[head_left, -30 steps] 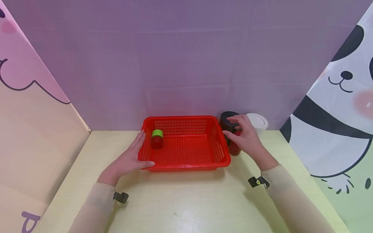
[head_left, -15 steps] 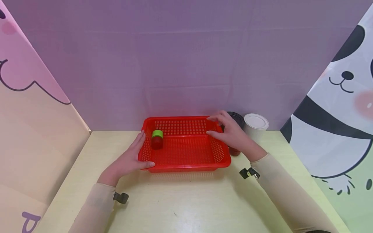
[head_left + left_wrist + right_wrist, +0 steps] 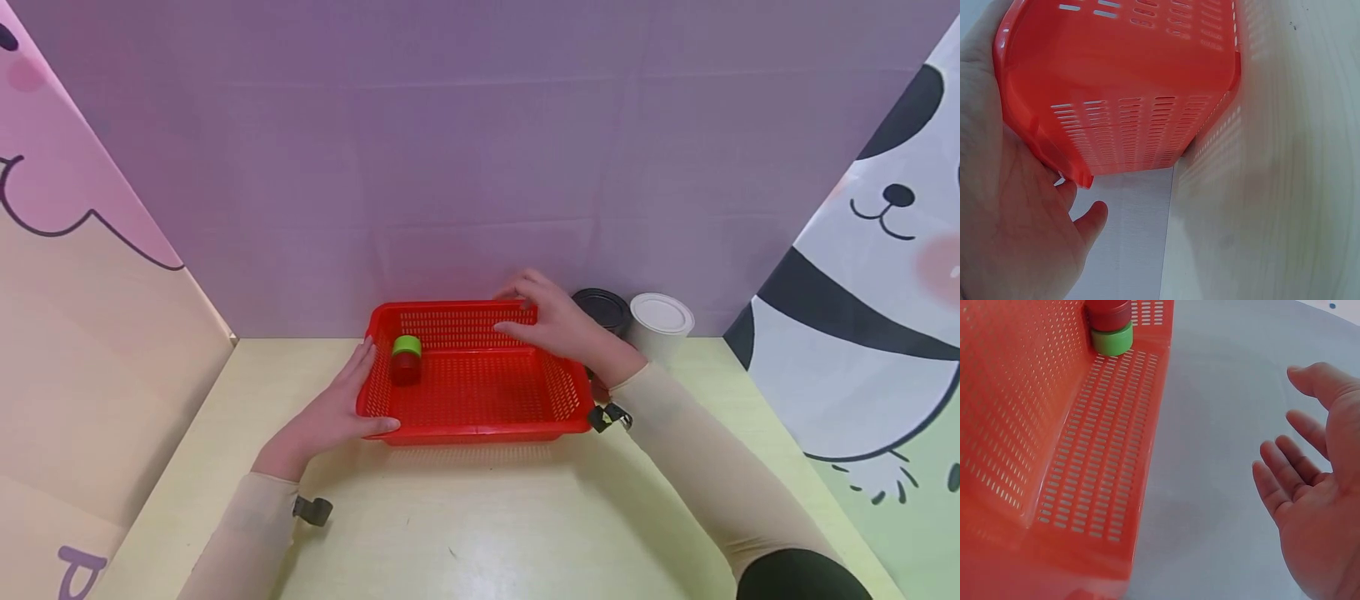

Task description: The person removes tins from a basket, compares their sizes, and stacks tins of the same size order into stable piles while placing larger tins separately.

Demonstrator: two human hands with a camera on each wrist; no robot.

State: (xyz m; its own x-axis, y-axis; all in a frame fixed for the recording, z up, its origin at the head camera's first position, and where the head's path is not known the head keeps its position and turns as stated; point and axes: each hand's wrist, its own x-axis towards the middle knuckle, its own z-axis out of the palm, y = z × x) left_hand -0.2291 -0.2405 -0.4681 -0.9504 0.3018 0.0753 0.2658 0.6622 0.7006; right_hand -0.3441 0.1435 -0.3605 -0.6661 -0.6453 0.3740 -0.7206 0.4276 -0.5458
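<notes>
A creased purple cloth [image 3: 435, 167] fills the back, between a left panel printed with a pink cartoon figure [image 3: 82, 167] and a right panel printed with a panda [image 3: 862, 333]. Below lies a pale wood-grain tabletop [image 3: 465, 533]. A shallow rectangular red plastic basket [image 3: 472, 432] with slotted walls sits upright near the table's far edge. The person, in beige sleeves [image 3: 697, 458], has an arm on either side of it.

The left hand [image 3: 330, 417] rests against the basket's near left corner, thumb spread from the fingers: the thumb lies on the front rim, the fingers along the left side. The right hand [image 3: 558, 325] is over the far right part of the basket, its thumb and loosely bent fingers spread around nothing; the right wrist view shows it apart from the rim.

Just beyond the basket's right end stand a white-lidded pale canister [image 3: 662, 315] and a black-lidded dark canister [image 3: 602, 308]. Inside the basket, at its left end, is a small red cylindrical jar with a green end [image 3: 406, 361], the green toward the far wall. A dark red object [image 3: 600, 389] is mostly hidden behind the right forearm.
</notes>
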